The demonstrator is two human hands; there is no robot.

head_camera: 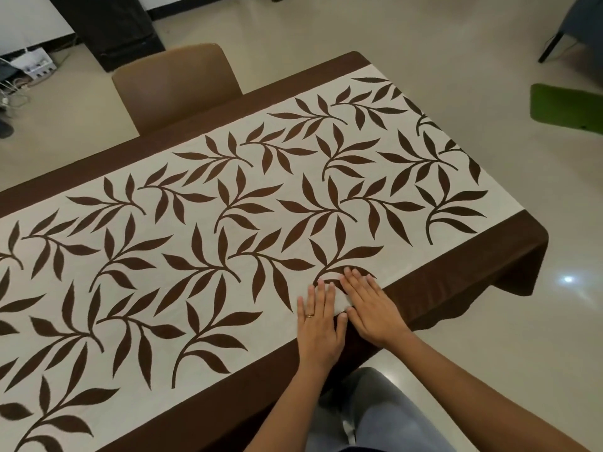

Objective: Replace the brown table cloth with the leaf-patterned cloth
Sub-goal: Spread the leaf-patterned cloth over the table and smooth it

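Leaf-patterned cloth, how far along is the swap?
The leaf-patterned cloth already lies spread over the table, brown border hanging at the edges. In hand: left hand and right hand press flat on its near edge, smoothing. Left: perhaps final straightening.

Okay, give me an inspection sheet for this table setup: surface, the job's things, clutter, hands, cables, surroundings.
Surface: table fully covered by cloth; its top is hidden.
Job's things: leaf-patterned cloth lies spread flat over the top; brown cloth shows as a border round it and hangs over the right end.
Clutter: nothing seen on the table.
Hands: left hand and right hand lie flat, fingers straight, side by side at the near edge of the leaf-patterned cloth.
Cables: a tangle of wires on the floor, far left.
Surroundings: brown chair at the far side; green mat on the floor, right.
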